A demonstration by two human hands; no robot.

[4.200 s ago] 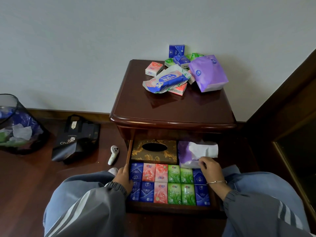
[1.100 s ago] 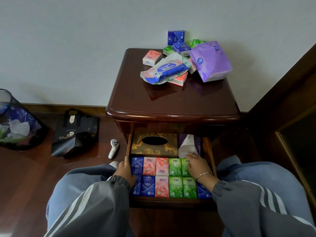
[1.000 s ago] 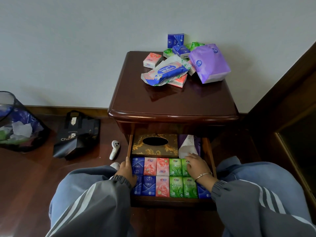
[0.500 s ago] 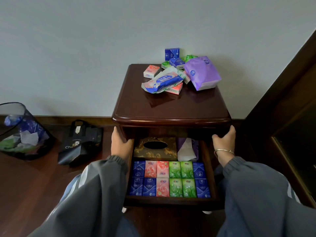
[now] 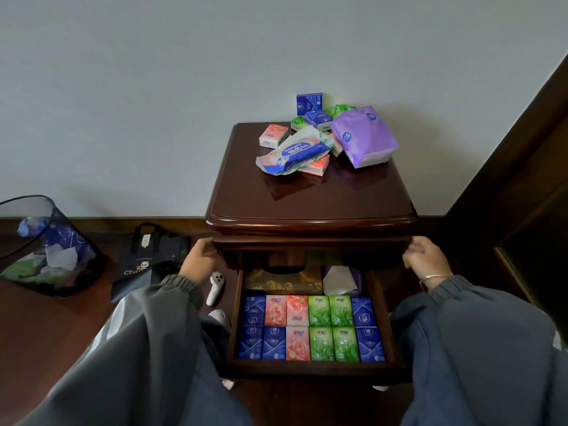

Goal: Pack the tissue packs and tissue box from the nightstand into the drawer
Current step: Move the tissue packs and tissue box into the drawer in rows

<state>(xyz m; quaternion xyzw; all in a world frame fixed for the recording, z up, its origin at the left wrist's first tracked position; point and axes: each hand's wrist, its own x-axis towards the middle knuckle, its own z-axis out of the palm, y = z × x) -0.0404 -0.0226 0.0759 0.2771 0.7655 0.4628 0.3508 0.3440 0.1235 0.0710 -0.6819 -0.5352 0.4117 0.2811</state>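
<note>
The drawer (image 5: 235,318) is pulled out of the nightstand (image 5: 307,195). Two rows of small packs (image 5: 319,312), blue, pink and green, fill its front. Behind them the tissue box (image 5: 282,279) lies in the back left corner. An opened pack (image 5: 338,282) with a white sheet sticking up sits in the back right corner. Both are partly under the nightstand's top.

On the floor to the left lie a white device (image 5: 215,287), a black bag (image 5: 150,256) and a bin (image 5: 40,247).

The left hand (image 5: 199,259) curls its fingers round the nightstand's front left corner, just under the top. The right hand (image 5: 425,259) grips the front right corner the same way.

Toward the top's back right corner more packs lie heaped: a wipes pack (image 5: 292,153), a purple pack (image 5: 364,136), a pink pack (image 5: 273,136) and green and blue ones by the wall.
</note>
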